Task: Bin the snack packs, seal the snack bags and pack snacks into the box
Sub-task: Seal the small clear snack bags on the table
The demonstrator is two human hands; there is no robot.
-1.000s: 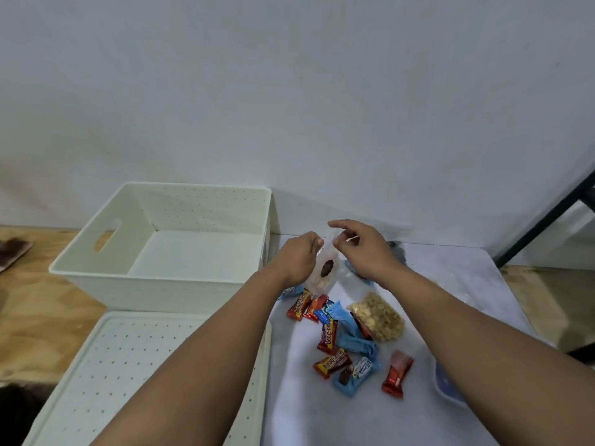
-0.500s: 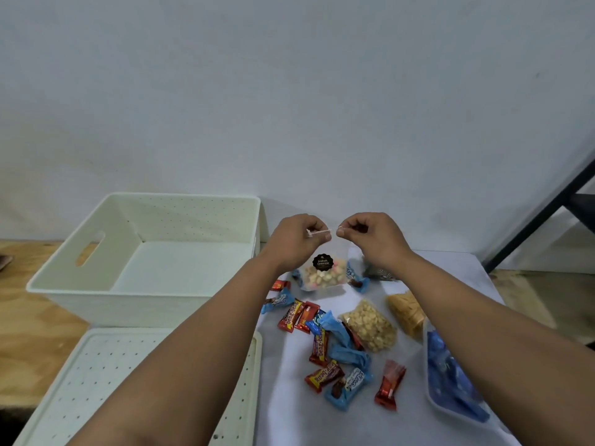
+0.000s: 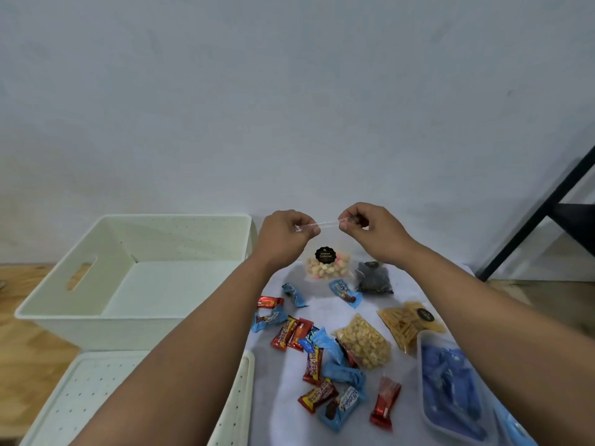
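I hold a clear snack bag (image 3: pixel 327 266) of small pale and pink biscuits with a round black label up above the table. My left hand (image 3: pixel 283 235) pinches the left end of its zip strip and my right hand (image 3: pixel 370 226) pinches the right end, the strip stretched between them. Below lie other clear bags: a dark one (image 3: pixel 373 278), one of round yellow snacks (image 3: pixel 363 342) and one of yellow sticks (image 3: pixel 409 323). Several red and blue snack packs (image 3: pixel 312 346) are scattered on the white cloth. The empty cream box (image 3: pixel 135 275) stands at the left.
The box's perforated lid (image 3: pixel 138 400) lies flat in front of the box at the lower left. A clear tray with blue packs (image 3: pixel 450 384) sits at the lower right. A black metal frame (image 3: pixel 544 207) leans at the right. A white wall is close behind.
The bag has turned to face me and risen off the table. My hands have moved apart along its top strip, which is now stretched between them.
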